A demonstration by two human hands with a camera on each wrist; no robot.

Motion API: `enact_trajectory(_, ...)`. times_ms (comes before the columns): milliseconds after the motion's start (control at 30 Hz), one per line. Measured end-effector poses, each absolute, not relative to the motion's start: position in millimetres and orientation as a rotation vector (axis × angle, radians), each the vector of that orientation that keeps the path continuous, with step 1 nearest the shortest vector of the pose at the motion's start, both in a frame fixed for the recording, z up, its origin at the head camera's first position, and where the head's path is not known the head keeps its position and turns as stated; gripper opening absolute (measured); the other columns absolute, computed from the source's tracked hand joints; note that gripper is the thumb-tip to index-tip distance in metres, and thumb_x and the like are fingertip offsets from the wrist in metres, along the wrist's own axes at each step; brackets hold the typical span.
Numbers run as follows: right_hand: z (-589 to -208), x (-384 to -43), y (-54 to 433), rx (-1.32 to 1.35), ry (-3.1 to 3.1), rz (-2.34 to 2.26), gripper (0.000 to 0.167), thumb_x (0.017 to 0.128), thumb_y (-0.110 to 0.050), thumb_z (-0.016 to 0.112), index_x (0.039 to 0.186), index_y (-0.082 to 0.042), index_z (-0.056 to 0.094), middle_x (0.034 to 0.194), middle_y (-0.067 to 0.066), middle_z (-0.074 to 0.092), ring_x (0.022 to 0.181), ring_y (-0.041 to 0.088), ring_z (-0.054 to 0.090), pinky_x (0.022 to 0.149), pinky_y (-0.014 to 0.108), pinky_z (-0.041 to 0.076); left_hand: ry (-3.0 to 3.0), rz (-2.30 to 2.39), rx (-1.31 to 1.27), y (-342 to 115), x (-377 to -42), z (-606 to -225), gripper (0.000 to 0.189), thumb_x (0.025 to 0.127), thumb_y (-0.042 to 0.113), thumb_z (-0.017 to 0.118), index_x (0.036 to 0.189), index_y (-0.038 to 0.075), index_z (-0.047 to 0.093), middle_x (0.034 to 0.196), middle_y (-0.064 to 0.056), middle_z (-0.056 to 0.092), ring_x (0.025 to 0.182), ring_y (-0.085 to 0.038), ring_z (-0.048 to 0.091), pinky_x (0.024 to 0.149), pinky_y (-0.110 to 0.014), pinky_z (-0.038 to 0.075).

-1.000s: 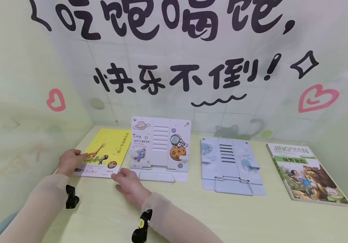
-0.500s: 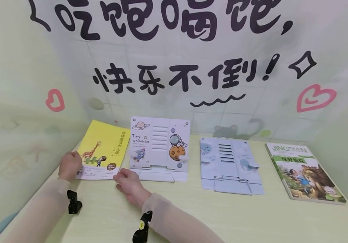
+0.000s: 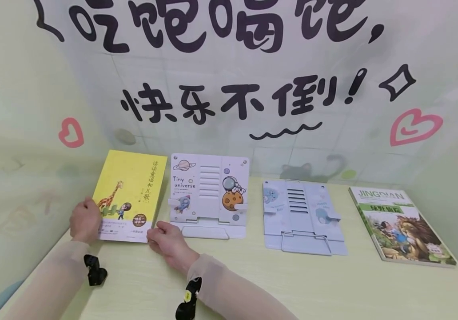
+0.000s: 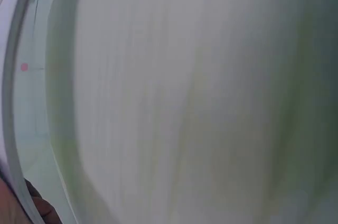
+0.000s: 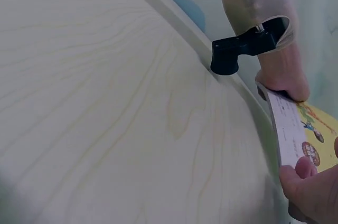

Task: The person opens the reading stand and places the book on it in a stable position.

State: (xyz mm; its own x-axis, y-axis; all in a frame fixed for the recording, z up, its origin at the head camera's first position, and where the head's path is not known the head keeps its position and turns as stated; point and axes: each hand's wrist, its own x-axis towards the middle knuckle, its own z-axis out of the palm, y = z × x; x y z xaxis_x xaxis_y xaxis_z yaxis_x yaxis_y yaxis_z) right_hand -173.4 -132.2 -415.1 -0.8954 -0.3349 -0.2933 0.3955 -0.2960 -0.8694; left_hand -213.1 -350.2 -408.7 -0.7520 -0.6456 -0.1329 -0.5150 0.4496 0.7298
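Observation:
A yellow picture book (image 3: 133,191) with a giraffe on its cover is tilted up at the left of the table, its top edge raised toward the back wall. My left hand (image 3: 85,221) grips its left edge low down; in the left wrist view only fingertips (image 4: 46,211) show past the book's edge (image 4: 11,92). At the lower right corner, my right hand (image 3: 171,245) pinches the book between thumb and fingers. The right wrist view shows both hands on the book (image 5: 288,129). Just right of it stands a white book stand (image 3: 210,191) with space drawings.
A pale blue book stand (image 3: 300,218) leans back farther right on the light wooden table (image 3: 292,289). Another book (image 3: 402,231) with a lion cover lies flat at the right. A lettered wall sheet (image 3: 197,133) closes off the back.
The yellow book has gone from lying flat to tilted up, shifting slightly left. My left hand has turned round its left edge; the right hand stays near the same corner.

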Motion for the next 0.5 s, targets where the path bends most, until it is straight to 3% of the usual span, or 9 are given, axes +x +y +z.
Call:
enact_trajectory(167,-405.1,-175.6,-131.2,0.029,1.609,-2.211,0.027,0.086,0.003,0.061,0.113,0.007,0.056,0.09,0.003,0.053,0.083,0.013,0.056,0.083,0.034,0.054,-2.452,-1.272,1.031,-346.5,-214.0,-404.4,0.069,0.097,0.05,0.004,0.112,-0.002,0.047,0.093,-0.018,0.048,0.079,-0.026,0.045,0.064,-0.036,0.031)
enact_trajectory(267,-397.6,-177.6,-128.7,0.009,1.654,-2.228,0.032,0.086,0.002,0.06,0.117,0.005,0.057,0.094,0.006,0.057,0.082,0.013,0.055,0.082,0.034,0.053,-2.357,-1.349,1.054,-345.9,-214.0,-400.7,0.065,0.097,0.051,0.007,0.104,0.002,0.049,0.088,-0.013,0.049,0.074,-0.02,0.045,0.063,-0.033,0.033)
enact_trajectory(400,-387.1,-178.8,-124.6,-0.043,1.651,-2.272,0.024,0.086,0.004,0.06,0.109,0.005,0.058,0.091,0.007,0.058,0.08,0.014,0.055,0.08,0.031,0.053,-2.238,-1.474,1.042,-342.4,-213.7,-395.4,0.054,0.096,0.05,0.011,0.089,0.011,0.046,0.077,-0.002,0.047,0.064,-0.01,0.045,0.059,-0.027,0.036)
enact_trajectory(500,-380.4,-178.1,-119.6,-0.091,1.637,-2.307,0.02,0.086,0.005,0.06,0.106,0.004,0.056,0.088,0.008,0.059,0.076,0.014,0.057,0.077,0.031,0.054,-2.194,-1.527,1.019,-336.5,-213.5,-390.2,0.05,0.096,0.05,0.012,0.086,0.014,0.045,0.07,0.003,0.046,0.058,-0.006,0.045,0.053,-0.025,0.038)
